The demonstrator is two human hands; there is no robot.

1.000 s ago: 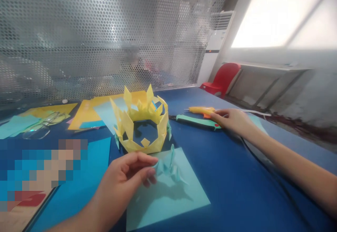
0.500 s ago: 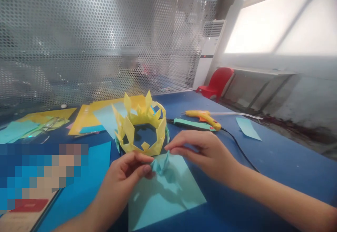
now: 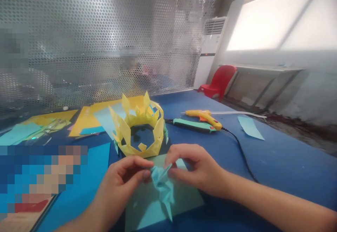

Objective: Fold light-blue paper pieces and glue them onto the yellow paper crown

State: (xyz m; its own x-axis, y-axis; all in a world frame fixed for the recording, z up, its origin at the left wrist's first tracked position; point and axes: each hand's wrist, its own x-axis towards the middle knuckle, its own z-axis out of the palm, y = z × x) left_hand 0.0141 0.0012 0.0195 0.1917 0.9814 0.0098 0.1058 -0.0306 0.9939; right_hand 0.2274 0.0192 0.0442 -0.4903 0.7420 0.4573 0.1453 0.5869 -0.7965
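2 hands (image 3: 193, 163) pinched on 1 folded teal paper (image 3: 162, 182) (yellow crown (image 3: 139, 151) just beyond).

From where I sit, I see two bare human hands, the left hand (image 3: 123, 181) and the right hand (image 3: 196, 167), both ungloved. The fingers look slim, with softly rounded tips. On the left thumb (image 3: 142, 177) I can make out a short, smooth nail, its edge a little blurred. Each palm narrows into a slender wrist. The right forearm (image 3: 273, 197) shows at greater length, bare and smooth in outline, widening gently away from the wrist. Of the left forearm (image 3: 85, 212) I get only a shorter stretch, also bare. Finer surface detail is too soft for me to read.
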